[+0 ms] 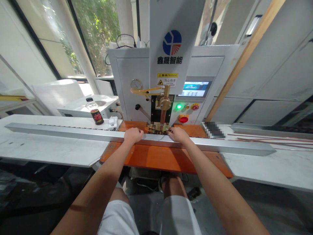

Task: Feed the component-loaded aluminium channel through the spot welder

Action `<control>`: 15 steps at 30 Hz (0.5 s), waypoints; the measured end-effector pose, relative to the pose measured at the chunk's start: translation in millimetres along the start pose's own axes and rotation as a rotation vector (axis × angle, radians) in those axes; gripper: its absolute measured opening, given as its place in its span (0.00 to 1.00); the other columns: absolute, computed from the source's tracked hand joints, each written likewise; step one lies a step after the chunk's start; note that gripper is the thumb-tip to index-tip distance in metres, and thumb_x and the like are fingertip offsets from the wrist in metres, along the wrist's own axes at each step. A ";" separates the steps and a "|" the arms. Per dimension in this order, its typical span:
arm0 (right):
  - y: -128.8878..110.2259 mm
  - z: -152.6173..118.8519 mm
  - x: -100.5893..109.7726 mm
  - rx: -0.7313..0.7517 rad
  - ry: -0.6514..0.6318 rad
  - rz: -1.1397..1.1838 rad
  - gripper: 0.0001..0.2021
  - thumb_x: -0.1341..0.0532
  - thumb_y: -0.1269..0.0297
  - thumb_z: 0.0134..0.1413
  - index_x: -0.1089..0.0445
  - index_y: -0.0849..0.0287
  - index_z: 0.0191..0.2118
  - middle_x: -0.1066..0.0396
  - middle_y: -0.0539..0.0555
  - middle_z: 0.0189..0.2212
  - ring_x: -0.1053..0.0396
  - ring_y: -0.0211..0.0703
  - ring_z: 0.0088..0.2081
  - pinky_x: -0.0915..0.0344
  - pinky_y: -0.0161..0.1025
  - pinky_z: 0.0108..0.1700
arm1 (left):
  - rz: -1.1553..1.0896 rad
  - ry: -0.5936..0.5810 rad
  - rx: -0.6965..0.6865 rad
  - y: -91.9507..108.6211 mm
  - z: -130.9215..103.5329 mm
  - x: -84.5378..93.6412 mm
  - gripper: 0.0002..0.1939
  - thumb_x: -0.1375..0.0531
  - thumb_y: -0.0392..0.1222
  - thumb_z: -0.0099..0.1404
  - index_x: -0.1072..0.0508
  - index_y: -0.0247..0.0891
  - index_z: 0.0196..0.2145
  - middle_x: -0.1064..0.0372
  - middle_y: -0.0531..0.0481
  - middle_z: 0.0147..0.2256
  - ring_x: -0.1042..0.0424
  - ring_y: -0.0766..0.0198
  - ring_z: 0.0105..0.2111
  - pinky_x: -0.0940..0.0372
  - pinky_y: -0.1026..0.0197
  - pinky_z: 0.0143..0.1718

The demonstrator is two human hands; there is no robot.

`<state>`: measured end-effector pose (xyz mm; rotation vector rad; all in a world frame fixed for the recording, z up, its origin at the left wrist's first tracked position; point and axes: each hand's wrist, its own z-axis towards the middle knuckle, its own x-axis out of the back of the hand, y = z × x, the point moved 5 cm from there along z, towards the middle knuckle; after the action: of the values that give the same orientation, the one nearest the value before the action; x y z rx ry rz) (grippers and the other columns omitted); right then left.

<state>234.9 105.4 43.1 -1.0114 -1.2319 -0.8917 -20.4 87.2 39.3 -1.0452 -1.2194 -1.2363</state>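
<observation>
A long silver metal bar (83,132) lies across the front of a white machine (133,70). My left hand (134,135) is closed at the bar's far edge, left of the machine's copper-coloured electrode (163,117). Just right of the electrode, my right hand (178,134) is also closed, its fingertips pinched near the brass fixture (156,128). What either hand holds is too small or hidden to make out. A thin dark notched strip (70,126) runs along the far side of the bar on the left.
An orange work plate (156,156) lies under the bar between two white tabletops. A dark red can (97,117), a clear bottle (91,103) and a white case (112,122) stand at left. Emergency-stop button (195,107) and screen (194,88) face me. Copper-coloured rods (266,140) lie right.
</observation>
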 end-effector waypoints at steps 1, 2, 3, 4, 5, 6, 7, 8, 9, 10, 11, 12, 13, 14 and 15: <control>-0.1 -0.1 -0.1 -0.004 -0.003 -0.001 0.22 0.53 0.54 0.65 0.27 0.61 0.48 0.25 0.64 0.45 0.28 0.51 0.46 0.38 0.38 0.45 | 0.001 0.003 -0.003 0.0 0.0 -0.2 0.29 0.56 0.51 0.67 0.20 0.33 0.40 0.24 0.35 0.41 0.25 0.48 0.44 0.33 0.54 0.46; -0.2 -0.1 -0.3 -0.007 -0.007 -0.004 0.22 0.53 0.54 0.65 0.27 0.61 0.48 0.25 0.64 0.45 0.28 0.51 0.46 0.38 0.39 0.45 | 0.001 0.006 -0.008 0.1 0.1 -0.4 0.29 0.57 0.51 0.66 0.20 0.33 0.39 0.24 0.35 0.41 0.25 0.48 0.43 0.33 0.54 0.45; -0.2 -0.1 -0.6 -0.009 -0.011 -0.006 0.22 0.53 0.54 0.65 0.27 0.61 0.48 0.25 0.65 0.45 0.28 0.51 0.46 0.38 0.39 0.45 | 0.002 0.008 -0.012 0.2 0.2 -0.6 0.29 0.57 0.51 0.66 0.20 0.33 0.39 0.24 0.35 0.40 0.25 0.48 0.43 0.33 0.54 0.44; -0.3 -0.1 -0.9 -0.011 -0.014 -0.009 0.22 0.53 0.54 0.65 0.27 0.61 0.48 0.25 0.65 0.45 0.28 0.51 0.46 0.38 0.39 0.45 | 0.004 0.009 -0.014 0.2 0.3 -0.7 0.29 0.57 0.51 0.66 0.20 0.33 0.39 0.24 0.35 0.40 0.25 0.48 0.42 0.33 0.53 0.44; -0.3 -0.1 -0.9 -0.014 -0.014 -0.012 0.22 0.53 0.54 0.65 0.27 0.61 0.48 0.25 0.65 0.44 0.28 0.51 0.46 0.38 0.39 0.45 | 0.005 0.008 -0.015 0.2 0.4 -0.9 0.29 0.57 0.51 0.66 0.20 0.33 0.38 0.24 0.35 0.40 0.25 0.48 0.42 0.33 0.53 0.44; -0.4 -0.2 -0.8 -0.016 -0.014 -0.014 0.22 0.53 0.55 0.65 0.27 0.60 0.48 0.25 0.65 0.44 0.28 0.51 0.46 0.38 0.39 0.45 | 0.006 0.007 -0.014 0.2 0.4 -1.0 0.29 0.57 0.51 0.66 0.20 0.33 0.38 0.24 0.34 0.40 0.25 0.48 0.42 0.33 0.53 0.44; -0.6 -0.3 -0.7 -0.018 -0.014 -0.016 0.22 0.53 0.55 0.65 0.27 0.60 0.48 0.25 0.65 0.44 0.28 0.51 0.46 0.38 0.39 0.45 | 0.006 0.005 -0.011 0.2 0.3 -1.1 0.29 0.57 0.51 0.66 0.20 0.33 0.38 0.24 0.34 0.40 0.25 0.48 0.42 0.33 0.54 0.44; -0.8 -0.4 -0.4 -0.020 -0.014 -0.019 0.21 0.52 0.55 0.65 0.27 0.60 0.48 0.25 0.65 0.44 0.28 0.51 0.46 0.38 0.39 0.45 | 0.006 0.003 -0.009 0.3 0.2 -1.0 0.30 0.57 0.52 0.66 0.20 0.33 0.38 0.24 0.35 0.40 0.25 0.48 0.43 0.33 0.54 0.45; -1.0 -0.6 0.0 -0.025 -0.015 -0.024 0.21 0.52 0.55 0.65 0.27 0.60 0.48 0.25 0.64 0.44 0.28 0.51 0.46 0.38 0.39 0.45 | 0.007 0.000 -0.005 0.4 0.0 -0.8 0.30 0.57 0.52 0.66 0.20 0.33 0.39 0.24 0.35 0.40 0.25 0.49 0.43 0.33 0.54 0.45; -1.3 -0.8 0.3 -0.030 -0.019 -0.029 0.20 0.52 0.56 0.65 0.27 0.60 0.48 0.25 0.64 0.44 0.28 0.51 0.45 0.37 0.39 0.45 | 0.010 -0.002 -0.002 0.6 -0.3 -0.5 0.30 0.57 0.52 0.66 0.20 0.33 0.39 0.24 0.35 0.41 0.25 0.49 0.43 0.33 0.55 0.45; -1.5 -1.0 0.6 -0.035 -0.024 -0.035 0.20 0.51 0.56 0.64 0.27 0.60 0.48 0.25 0.64 0.44 0.28 0.51 0.45 0.37 0.39 0.45 | 0.013 -0.003 0.000 0.7 -0.6 -0.2 0.30 0.57 0.52 0.66 0.20 0.33 0.39 0.24 0.35 0.41 0.25 0.49 0.43 0.33 0.55 0.45; -1.8 -1.3 1.0 -0.037 -0.028 -0.041 0.20 0.51 0.57 0.64 0.27 0.60 0.48 0.25 0.64 0.44 0.27 0.51 0.45 0.37 0.39 0.45 | 0.016 -0.003 0.003 0.8 -1.0 0.2 0.30 0.57 0.52 0.66 0.20 0.33 0.39 0.24 0.35 0.41 0.25 0.49 0.43 0.33 0.56 0.45; -2.2 -1.5 1.5 -0.038 -0.027 -0.045 0.19 0.51 0.57 0.64 0.27 0.60 0.48 0.25 0.64 0.44 0.27 0.52 0.45 0.37 0.39 0.45 | 0.019 -0.001 0.004 0.9 -1.3 0.5 0.30 0.57 0.52 0.66 0.20 0.33 0.39 0.24 0.35 0.41 0.25 0.49 0.43 0.33 0.56 0.44; -2.6 -1.9 1.9 -0.034 -0.026 -0.047 0.20 0.51 0.57 0.64 0.27 0.60 0.48 0.25 0.64 0.44 0.27 0.52 0.45 0.37 0.40 0.45 | 0.019 0.000 0.004 0.9 -1.6 0.7 0.30 0.57 0.52 0.66 0.20 0.33 0.39 0.24 0.35 0.40 0.25 0.49 0.43 0.33 0.56 0.44; -3.1 -2.3 2.1 -0.029 -0.024 -0.046 0.20 0.52 0.57 0.64 0.27 0.59 0.48 0.25 0.65 0.44 0.27 0.52 0.46 0.37 0.40 0.45 | 0.018 0.003 0.004 0.9 -1.8 0.7 0.30 0.57 0.52 0.66 0.19 0.33 0.39 0.23 0.35 0.40 0.25 0.49 0.42 0.33 0.56 0.43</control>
<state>233.0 102.3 45.5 -1.0226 -1.2707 -0.9376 -19.4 85.4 39.9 -1.0494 -1.2076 -1.2211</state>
